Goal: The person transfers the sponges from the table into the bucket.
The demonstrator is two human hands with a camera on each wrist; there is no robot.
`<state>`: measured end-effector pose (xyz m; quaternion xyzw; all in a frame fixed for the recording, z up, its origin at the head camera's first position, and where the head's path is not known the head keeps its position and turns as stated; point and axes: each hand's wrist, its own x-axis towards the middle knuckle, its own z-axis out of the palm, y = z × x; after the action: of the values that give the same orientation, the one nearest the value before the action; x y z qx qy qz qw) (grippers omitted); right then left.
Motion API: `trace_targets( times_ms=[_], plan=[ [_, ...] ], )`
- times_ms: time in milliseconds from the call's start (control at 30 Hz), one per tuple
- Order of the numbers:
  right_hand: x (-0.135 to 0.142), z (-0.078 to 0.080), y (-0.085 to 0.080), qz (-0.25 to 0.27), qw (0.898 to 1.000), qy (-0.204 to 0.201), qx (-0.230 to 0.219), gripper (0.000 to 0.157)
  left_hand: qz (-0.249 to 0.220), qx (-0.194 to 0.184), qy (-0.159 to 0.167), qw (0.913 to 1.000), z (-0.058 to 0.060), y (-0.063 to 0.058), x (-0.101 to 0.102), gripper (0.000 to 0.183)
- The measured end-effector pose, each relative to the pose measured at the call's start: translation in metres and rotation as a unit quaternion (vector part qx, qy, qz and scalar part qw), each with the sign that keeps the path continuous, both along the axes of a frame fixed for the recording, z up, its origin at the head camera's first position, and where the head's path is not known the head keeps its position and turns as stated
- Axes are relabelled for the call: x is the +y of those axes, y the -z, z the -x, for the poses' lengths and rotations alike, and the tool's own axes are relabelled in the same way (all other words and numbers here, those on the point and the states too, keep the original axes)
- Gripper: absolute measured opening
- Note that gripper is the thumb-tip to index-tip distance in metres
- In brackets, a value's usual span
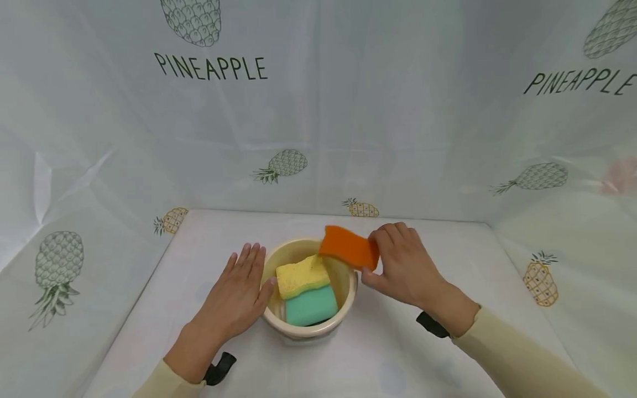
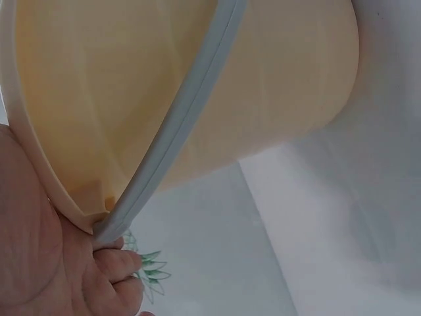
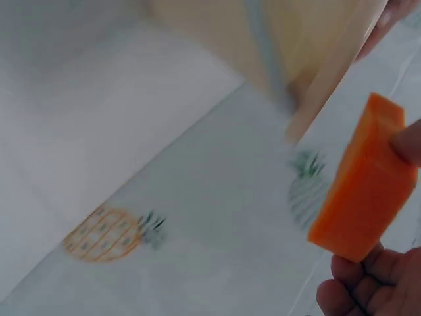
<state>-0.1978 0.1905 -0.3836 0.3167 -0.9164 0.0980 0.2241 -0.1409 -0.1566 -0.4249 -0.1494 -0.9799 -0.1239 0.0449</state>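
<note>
A cream bucket (image 1: 309,333) stands on the table, with a yellow sponge (image 1: 301,276) and a mint-green sponge (image 1: 311,305) inside it. My left hand (image 1: 233,301) lies along the bucket's left rim with its fingers extended, the thumb at the edge. In the left wrist view, the bucket's grey handle (image 2: 172,122) hangs beside that hand. Between thumb and fingers, my right hand (image 1: 405,271) pinches an orange sponge (image 1: 347,246) by its right end. The sponge is held above the bucket's far right rim, overlapping it in the head view.
A white table (image 1: 418,354) lies under the bucket. Behind and at the sides hangs a pale sheet (image 1: 388,116) printed with pineapples and lettering. Dark straps (image 1: 432,325) sit at both wrists.
</note>
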Motion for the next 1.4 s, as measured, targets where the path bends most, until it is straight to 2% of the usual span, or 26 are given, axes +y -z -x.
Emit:
trace_targets(
  times_ms=[133,233,600,767,867,1067,1267,1400],
  plan=[
    [-0.027,-0.013,0.001,-0.045,0.996,-0.069,-0.026,0.038,0.005,-0.004,-0.003,1.0000,0.000,-0.001,-0.001,0.073],
    [-0.041,-0.019,0.004,-0.068,0.991,-0.104,-0.049,0.037,0.006,-0.007,-0.006,0.9999,0.000,-0.001,0.000,0.073],
    [-0.061,-0.023,0.004,-0.113,0.977,-0.142,-0.115,0.032,0.006,-0.011,-0.017,0.9998,0.000,-0.003,0.002,0.073],
    [-0.062,-0.020,0.005,-0.139,0.971,-0.136,-0.138,0.033,-0.001,-0.008,-0.015,0.9999,0.000,-0.002,0.002,0.073],
    [-0.061,-0.021,0.005,-0.134,0.972,-0.128,-0.142,0.041,-0.002,-0.007,-0.014,0.9999,0.000,0.000,0.003,0.073],
    [-0.050,-0.024,0.005,-0.067,0.985,-0.106,-0.121,0.058,-0.009,-0.001,-0.014,0.9999,0.000,-0.001,0.003,0.073],
    [-0.038,-0.029,0.024,0.031,0.996,-0.047,-0.070,0.048,-0.020,0.004,-0.009,0.9998,-0.001,0.001,0.002,0.072],
    [-0.034,-0.033,0.040,0.050,0.998,0.001,-0.044,0.048,-0.027,0.000,-0.006,0.9996,0.000,0.004,0.004,0.072]
  ],
)
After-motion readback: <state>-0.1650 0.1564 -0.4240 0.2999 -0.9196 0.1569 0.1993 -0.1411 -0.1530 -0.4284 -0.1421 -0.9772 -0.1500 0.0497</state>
